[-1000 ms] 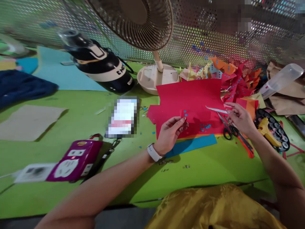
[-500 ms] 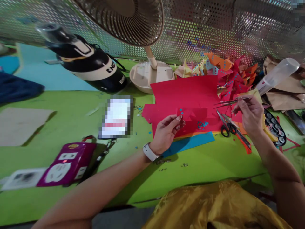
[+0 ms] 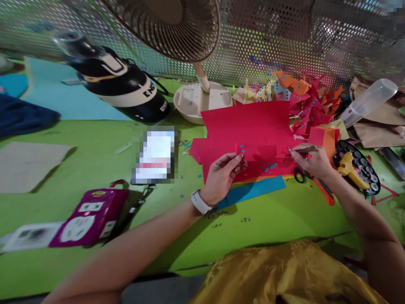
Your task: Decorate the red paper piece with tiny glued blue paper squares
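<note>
Between the thumb and fingers of my left hand [image 3: 224, 174] is the left end of a red paper strip [image 3: 260, 150]. A few small blue dots show on the strip near my thumb. My right hand [image 3: 311, 161] grips metal tweezers [image 3: 306, 149], which point left over a large red paper sheet [image 3: 245, 122]. On that sheet, below the strip, lies a scatter of tiny blue pieces [image 3: 270, 167]. Black-handled scissors [image 3: 299, 174] are partly hidden by my right hand. A blue paper strip [image 3: 257, 189] lies along the sheet's near edge.
A fan [image 3: 202, 101] stands behind the red sheet, beside a pile of dotted paper scraps [image 3: 311, 101]. To the left are a black bottle [image 3: 126, 90], a phone [image 3: 155, 155] and a purple pouch [image 3: 91, 215]. A black tray [image 3: 363, 169] and a clear bottle [image 3: 370, 101] are on the right.
My right hand has moved left and down with the tweezers, from beside the scrap pile to over the red sheet, now covering part of the scissors. My left hand stays almost still.
</note>
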The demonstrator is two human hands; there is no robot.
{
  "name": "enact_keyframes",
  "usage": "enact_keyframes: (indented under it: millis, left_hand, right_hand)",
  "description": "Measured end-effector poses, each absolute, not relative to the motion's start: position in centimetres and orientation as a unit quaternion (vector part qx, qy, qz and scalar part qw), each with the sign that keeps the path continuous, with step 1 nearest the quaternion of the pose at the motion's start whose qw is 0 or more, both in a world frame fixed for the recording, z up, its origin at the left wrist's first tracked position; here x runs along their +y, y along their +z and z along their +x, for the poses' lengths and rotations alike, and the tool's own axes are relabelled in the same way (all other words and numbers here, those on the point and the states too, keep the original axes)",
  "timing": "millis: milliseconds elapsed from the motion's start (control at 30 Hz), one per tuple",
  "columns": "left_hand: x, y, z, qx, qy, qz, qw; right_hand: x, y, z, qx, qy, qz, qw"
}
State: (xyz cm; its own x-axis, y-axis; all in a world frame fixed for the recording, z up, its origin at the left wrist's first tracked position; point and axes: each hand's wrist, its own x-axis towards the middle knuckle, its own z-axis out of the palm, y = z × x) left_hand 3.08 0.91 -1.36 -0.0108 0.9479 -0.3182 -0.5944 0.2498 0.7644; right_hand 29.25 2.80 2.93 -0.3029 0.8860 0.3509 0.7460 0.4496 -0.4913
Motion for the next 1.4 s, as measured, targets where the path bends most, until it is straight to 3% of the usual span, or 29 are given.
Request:
enact_keyframes:
  millis: [267,400,633,900,1067,1267,1400]
  left_hand:
    - [0.9,-1.3,3.2,0.405,0.575,0.206,0.68]
    - [0.9,-1.2,3.4,0.398,0.579,0.206,0.682]
    - [1.0,-1.4,3.4,0.388,0.578,0.214,0.685]
    - [0.9,-1.1,3.2,0.404,0.575,0.208,0.681]
    - [0.9,-1.3,3.1,0.419,0.575,0.218,0.668]
    - [0.9,-1.3,3.0,0.421,0.574,0.212,0.67]
    - [1.0,-1.2,3.0,0.428,0.575,0.202,0.667]
  right_hand:
    - [2.8,3.6,29.4,-0.794,0.182,-0.533,0.228]
    - [2.6,4.0,28.9,-0.773,0.203,-0.536,0.274]
    - [1.8,3.6,28.7,-0.662,0.351,-0.561,0.351]
    - [1.6,1.5,29.1,-0.745,0.207,-0.567,0.286]
    - [1.7,1.5,28.7,-0.731,0.246,-0.569,0.285]
    - [1.4,1.7,27.9,-0.689,0.309,-0.549,0.358]
    - [1.2,1.8,27.5,-0.701,0.319,-0.535,0.348]
